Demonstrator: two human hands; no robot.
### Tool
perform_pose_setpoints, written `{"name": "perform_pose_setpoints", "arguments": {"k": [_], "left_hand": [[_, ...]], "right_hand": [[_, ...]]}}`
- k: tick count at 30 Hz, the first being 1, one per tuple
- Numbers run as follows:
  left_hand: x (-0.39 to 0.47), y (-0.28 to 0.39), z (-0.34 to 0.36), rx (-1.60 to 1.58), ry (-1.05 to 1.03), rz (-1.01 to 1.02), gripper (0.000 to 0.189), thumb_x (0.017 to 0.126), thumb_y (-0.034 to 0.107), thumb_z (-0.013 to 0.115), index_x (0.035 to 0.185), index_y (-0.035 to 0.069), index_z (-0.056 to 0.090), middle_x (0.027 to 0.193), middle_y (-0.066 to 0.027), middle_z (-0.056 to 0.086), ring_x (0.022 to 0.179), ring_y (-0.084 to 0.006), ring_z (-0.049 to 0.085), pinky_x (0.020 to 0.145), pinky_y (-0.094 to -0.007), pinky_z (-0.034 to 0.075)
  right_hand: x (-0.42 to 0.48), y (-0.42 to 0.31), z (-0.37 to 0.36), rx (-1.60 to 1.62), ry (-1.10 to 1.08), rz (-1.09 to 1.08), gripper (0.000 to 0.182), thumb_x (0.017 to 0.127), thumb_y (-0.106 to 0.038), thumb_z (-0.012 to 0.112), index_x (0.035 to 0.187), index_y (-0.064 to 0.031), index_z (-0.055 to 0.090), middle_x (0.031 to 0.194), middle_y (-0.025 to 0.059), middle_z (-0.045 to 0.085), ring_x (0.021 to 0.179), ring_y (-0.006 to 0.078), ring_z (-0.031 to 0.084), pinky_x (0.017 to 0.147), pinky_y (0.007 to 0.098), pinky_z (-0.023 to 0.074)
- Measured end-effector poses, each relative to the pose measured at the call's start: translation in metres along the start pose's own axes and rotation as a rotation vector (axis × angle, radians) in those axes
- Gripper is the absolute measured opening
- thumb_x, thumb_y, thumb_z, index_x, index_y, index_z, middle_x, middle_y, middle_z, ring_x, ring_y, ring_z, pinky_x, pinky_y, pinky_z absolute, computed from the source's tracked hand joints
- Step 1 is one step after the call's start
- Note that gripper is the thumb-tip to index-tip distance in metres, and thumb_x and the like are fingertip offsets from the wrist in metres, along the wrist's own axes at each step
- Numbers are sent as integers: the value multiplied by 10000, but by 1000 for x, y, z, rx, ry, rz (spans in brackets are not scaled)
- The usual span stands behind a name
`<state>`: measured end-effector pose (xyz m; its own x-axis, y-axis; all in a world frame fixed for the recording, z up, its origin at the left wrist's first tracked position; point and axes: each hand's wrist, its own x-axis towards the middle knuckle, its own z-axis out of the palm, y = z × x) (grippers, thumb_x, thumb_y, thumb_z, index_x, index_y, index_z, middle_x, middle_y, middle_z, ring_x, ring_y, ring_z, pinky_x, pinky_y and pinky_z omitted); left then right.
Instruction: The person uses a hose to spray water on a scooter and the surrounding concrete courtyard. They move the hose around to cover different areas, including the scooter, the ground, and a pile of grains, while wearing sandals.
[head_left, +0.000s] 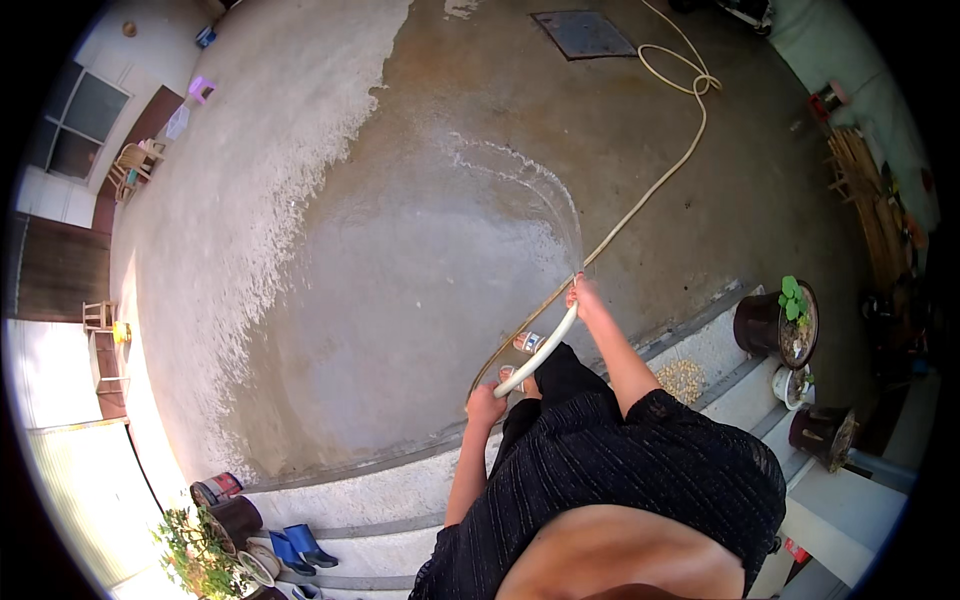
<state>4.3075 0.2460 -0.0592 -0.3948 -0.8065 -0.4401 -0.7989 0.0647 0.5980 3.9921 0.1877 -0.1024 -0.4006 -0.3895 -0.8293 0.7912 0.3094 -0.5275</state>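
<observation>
A pale garden hose (541, 358) curves between my two hands. My right hand (585, 295) is closed around its outlet end, where a stream of water (564, 196) comes out and arcs onto the concrete floor (420, 300). Lower and to the left, my left hand (486, 405) grips the same hose farther back. From there the rest of the hose passes behind my right hand and runs across the floor to a loop (679, 71) at the upper right. Much of the floor is wet and dark; a lighter strip lies along the left.
Steps (360, 491) rise behind my sandalled feet. Blue boots (300, 546) and potted plants stand at lower left, more pots (757, 324) at right. A metal cover (583, 34) lies in the floor. Chairs (135, 161) line the left wall, wood (862, 187) the right.
</observation>
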Motion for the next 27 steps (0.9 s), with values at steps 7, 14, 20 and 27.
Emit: {"name": "perform_pose_setpoints", "arguments": {"k": [7, 14, 20, 27], "left_hand": [[13, 3, 1, 49, 34, 37, 160, 729, 223, 601, 759, 70, 637, 720, -188, 616, 707, -369, 602, 633, -446, 481], [3, -6, 2, 101, 5, 65, 146, 699, 214, 613, 726, 72, 633, 700, -180, 614, 690, -371, 599, 625, -454, 479], [-6, -2, 13, 98, -77, 8, 143, 687, 207, 610, 734, 77, 642, 715, -177, 619, 708, -363, 606, 635, -452, 483], [-9, 6, 23, 100, -95, 66, 162, 658, 185, 657, 698, 32, 626, 716, -196, 605, 709, -380, 591, 624, -430, 476]], "right_hand": [[-6, -18, 14, -114, -100, -56, 365, 953, -335, 359, 709, -69, 410, 512, -19, 317, 362, 87, 298, 356, 260, 303], [-9, -13, 18, -253, -380, 102, 340, 949, -317, 364, 725, -66, 413, 507, -40, 307, 376, 74, 287, 362, 247, 293], [29, 24, -44, -77, -247, 267, 291, 941, -267, 348, 725, -74, 381, 498, -32, 298, 376, 83, 287, 353, 248, 285], [65, 69, -118, 31, -156, 217, 185, 898, -154, 356, 737, -63, 349, 526, 25, 337, 392, 132, 332, 362, 288, 315]]}}
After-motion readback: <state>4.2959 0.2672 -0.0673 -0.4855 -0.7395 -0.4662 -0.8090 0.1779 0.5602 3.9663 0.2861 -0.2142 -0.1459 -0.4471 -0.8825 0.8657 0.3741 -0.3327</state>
